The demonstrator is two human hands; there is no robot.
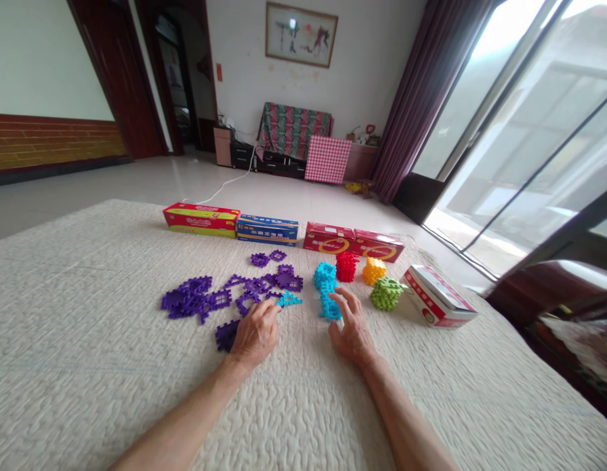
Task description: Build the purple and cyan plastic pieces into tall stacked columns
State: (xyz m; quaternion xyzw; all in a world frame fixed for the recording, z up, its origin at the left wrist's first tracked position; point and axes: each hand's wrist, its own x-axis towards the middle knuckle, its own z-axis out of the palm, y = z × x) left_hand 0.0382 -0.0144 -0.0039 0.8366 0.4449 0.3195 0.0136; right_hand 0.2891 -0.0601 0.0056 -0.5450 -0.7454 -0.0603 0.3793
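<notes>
My left hand (pixel 257 331) is closed, its fingertips pinching a light-blue triangular plastic building piece (pixel 290 299) low over the quilted cover. Purple toothed building pieces (pixel 188 297) lie in a loose spread to the left of this hand and beyond it. One dark purple piece (pixel 225 335) is partly hidden behind its wrist side. My right hand (pixel 351 327) has thumb and fingers apart beside a light-blue group of building pieces (pixel 328 297); whether the fingertips touch it is hard to tell. Past that hand sit a red cube (pixel 347 267), a yellow cube (pixel 374 271) and a green block (pixel 387 293).
Along the back stand a red-and-yellow box (pixel 202 220), a blue box (pixel 267 230) and two red boxes (pixel 329 238). A white-and-red box (pixel 438 296) sits at the right. Beneath everything is a cream quilted cover (pixel 107 392). A dark wooden chair (pixel 543 288) borders the right side.
</notes>
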